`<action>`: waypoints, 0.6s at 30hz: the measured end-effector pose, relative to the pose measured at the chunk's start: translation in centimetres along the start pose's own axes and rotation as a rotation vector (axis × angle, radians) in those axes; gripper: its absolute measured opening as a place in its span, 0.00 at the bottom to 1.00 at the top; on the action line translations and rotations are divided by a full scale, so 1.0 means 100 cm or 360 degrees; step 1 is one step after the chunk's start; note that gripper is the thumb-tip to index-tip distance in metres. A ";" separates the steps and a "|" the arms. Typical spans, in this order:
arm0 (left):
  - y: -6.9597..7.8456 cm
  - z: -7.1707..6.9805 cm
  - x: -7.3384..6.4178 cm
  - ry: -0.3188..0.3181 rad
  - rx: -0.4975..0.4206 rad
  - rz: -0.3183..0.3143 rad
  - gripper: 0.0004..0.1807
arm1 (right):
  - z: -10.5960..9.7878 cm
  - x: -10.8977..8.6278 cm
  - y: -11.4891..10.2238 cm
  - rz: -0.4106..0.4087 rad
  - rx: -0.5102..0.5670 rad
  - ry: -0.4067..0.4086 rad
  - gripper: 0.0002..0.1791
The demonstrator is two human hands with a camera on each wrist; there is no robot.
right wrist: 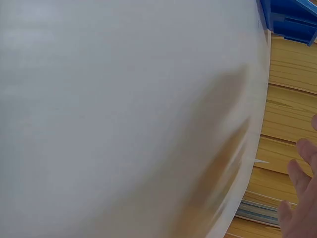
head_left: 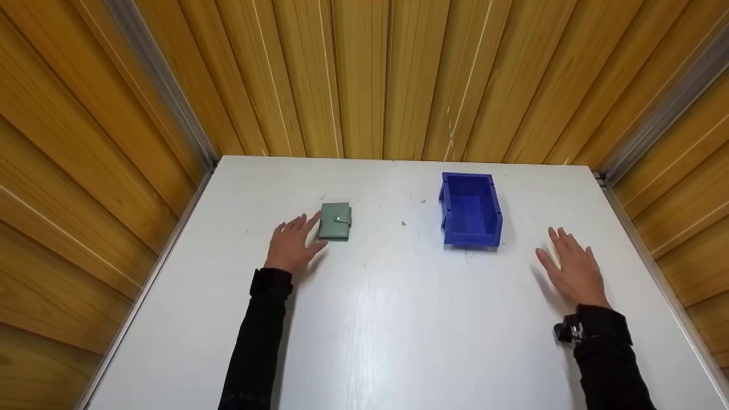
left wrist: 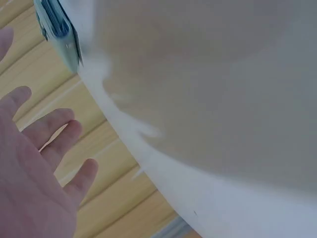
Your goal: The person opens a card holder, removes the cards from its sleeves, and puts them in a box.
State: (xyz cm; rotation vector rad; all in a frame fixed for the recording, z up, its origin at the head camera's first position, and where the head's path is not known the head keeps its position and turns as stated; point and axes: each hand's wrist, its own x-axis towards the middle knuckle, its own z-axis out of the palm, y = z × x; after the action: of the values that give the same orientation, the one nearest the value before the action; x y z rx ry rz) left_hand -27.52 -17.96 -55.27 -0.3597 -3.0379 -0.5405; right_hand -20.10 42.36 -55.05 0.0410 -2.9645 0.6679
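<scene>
A small green wallet [head_left: 335, 221] with a snap strap lies closed on the white table, left of the middle. My left hand [head_left: 289, 246] is at its left side, thumb and fingers spread, fingertips right at its edge in the head view. In the left wrist view the wallet [left wrist: 58, 34] shows end-on at the upper left, beyond the extended fingers of the left hand [left wrist: 34, 168]. My right hand [head_left: 574, 274] hovers over the table's right side, fingers extended and holding nothing. The blue bin [head_left: 471, 212] stands to the left of and beyond that hand.
The white table [head_left: 393, 319] ends at a wood-patterned back wall [head_left: 364, 80], with matching panels at both sides. Metal rails [head_left: 165, 80] run along the corners. Small dark specks dot the tabletop between wallet and bin.
</scene>
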 end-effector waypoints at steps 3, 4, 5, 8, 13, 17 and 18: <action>0.011 0.008 0.006 -0.0097 0.0019 -0.0005 0.41 | 0.000 0.002 0.000 -0.0002 -0.0001 -0.0003 0.43; 0.014 0.010 0.007 -0.0118 0.0029 -0.0005 0.40 | 0.000 0.001 -0.001 -0.0002 0.0002 -0.0002 0.43; 0.017 0.012 0.008 -0.0133 0.0041 -0.0006 0.40 | 0.000 0.001 -0.001 -0.0003 0.0000 -0.0001 0.43; 0.023 0.014 0.009 -0.0148 0.0063 -0.0007 0.38 | 0.001 0.000 -0.001 0.0001 0.0003 0.0005 0.43; 0.031 0.014 0.009 -0.0143 0.0052 -0.0022 0.36 | 0.002 0.000 -0.002 0.0005 0.0007 0.0005 0.43; 0.042 0.013 0.007 -0.0160 0.0064 0.0009 0.35 | 0.001 0.003 -0.009 -0.0023 0.0013 0.0014 0.42; 0.046 0.014 0.006 -0.0162 0.0070 0.0024 0.35 | 0.000 0.004 -0.013 -0.0036 0.0015 0.0020 0.42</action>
State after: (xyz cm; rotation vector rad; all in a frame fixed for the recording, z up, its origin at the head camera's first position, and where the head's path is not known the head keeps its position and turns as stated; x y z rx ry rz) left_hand -27.05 -13.17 -54.95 -0.4210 -3.1361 -0.4672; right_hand -20.42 41.21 -54.48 0.0708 -2.9440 0.6771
